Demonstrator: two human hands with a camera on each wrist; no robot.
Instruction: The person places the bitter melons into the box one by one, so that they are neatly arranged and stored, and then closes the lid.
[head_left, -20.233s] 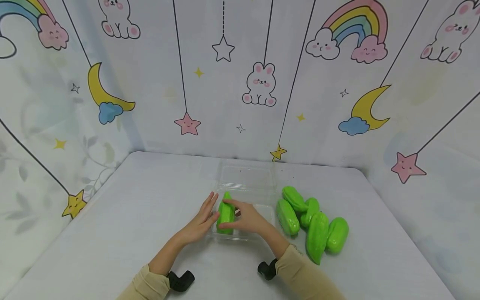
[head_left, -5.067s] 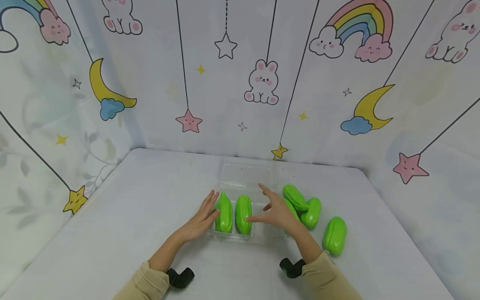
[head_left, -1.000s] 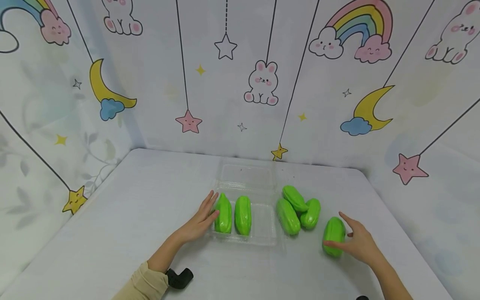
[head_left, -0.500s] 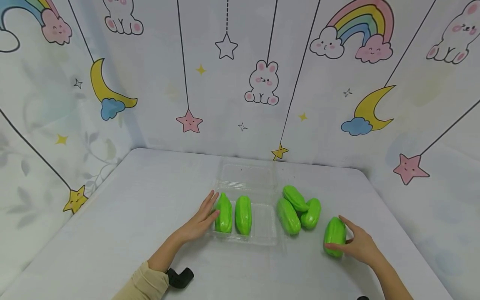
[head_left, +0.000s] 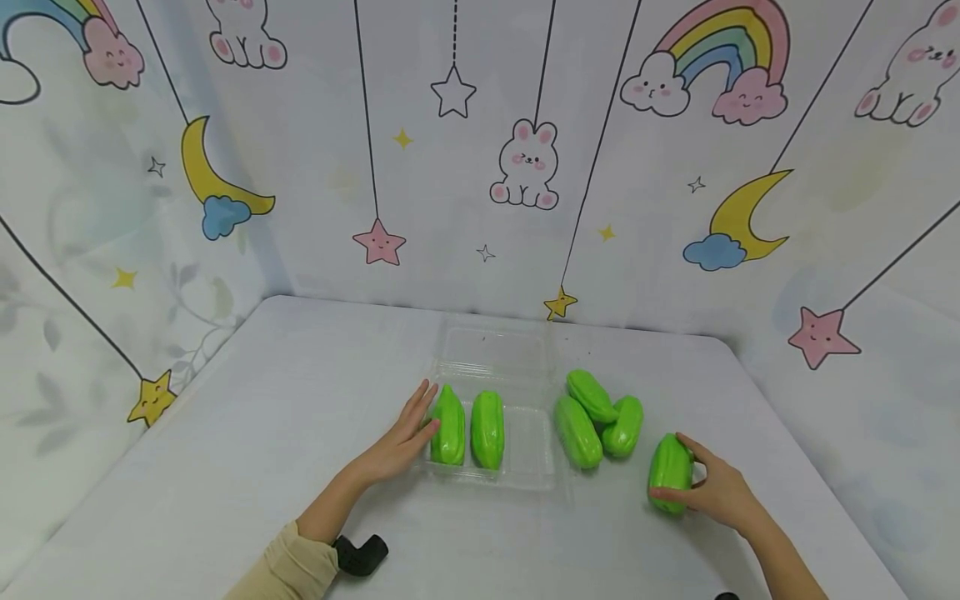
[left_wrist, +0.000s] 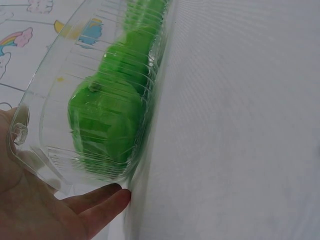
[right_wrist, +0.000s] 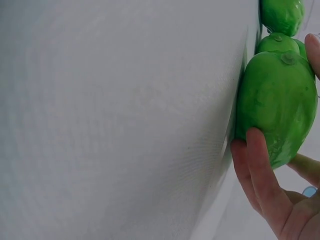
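Observation:
My right hand (head_left: 716,487) grips a glossy green fruit (head_left: 670,473), ridged and papaya-like, on the table at the right. Its thumb lies across the near side and a finger is at the far end; in the right wrist view, fingers (right_wrist: 265,175) lie against the fruit's blunt end. A clear plastic clamshell box (head_left: 528,446) stands mid-table, its lid (head_left: 495,350) laid back. Two similar fruits (head_left: 447,427) lie side by side in its left and middle. My left hand (head_left: 401,437), fingers extended, rests against the box's left wall (left_wrist: 42,95).
Three more green fruits (head_left: 577,433) lie bunched between the box and my right hand. A black wrist device (head_left: 362,556) is on my left forearm. A printed cloth (head_left: 322,167) hangs behind the table's far edge.
Over twenty seconds, a second fruit has come into the box from the right-hand group. In the last second, my right hand has tightened around the rightmost fruit. My left hand stays put.

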